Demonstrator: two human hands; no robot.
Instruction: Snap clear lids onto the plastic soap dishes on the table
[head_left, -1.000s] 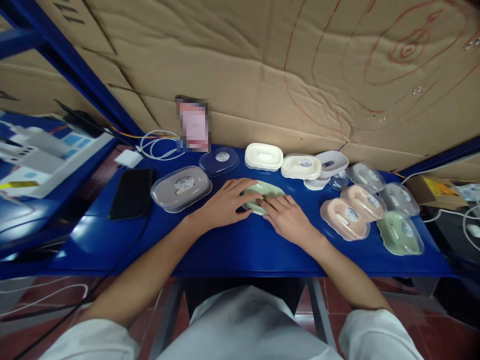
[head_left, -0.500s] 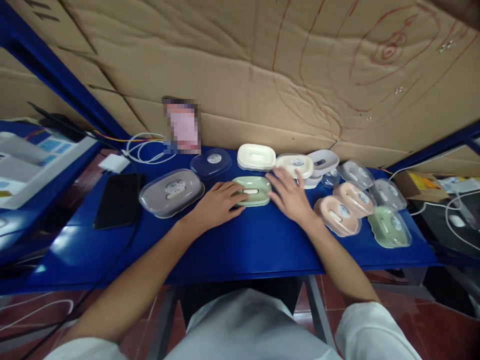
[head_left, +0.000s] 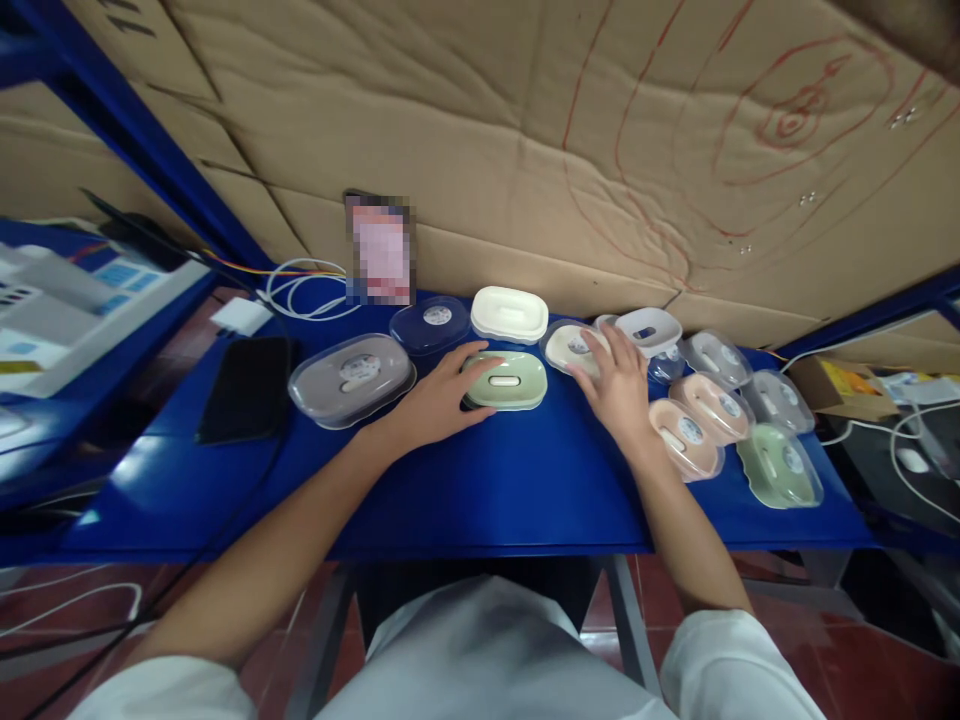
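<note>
Green box [head_left: 504, 380], left hand [head_left: 439, 400] loose-fingered at its edge, right hand [head_left: 619, 382] splayed on cream box [head_left: 564, 346]

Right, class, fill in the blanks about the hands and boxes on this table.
The soap box touched by the left hand is ____ in colour. The right hand rests on the cream box, lying to the ____ of that one. The black phone lies on a ____ table.
Missing words: green, right, blue.

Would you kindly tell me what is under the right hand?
A cream box with a clear lid lies under the right hand; only its left end shows. The fingers cover the rest, so whether they grip it cannot be told.
</note>
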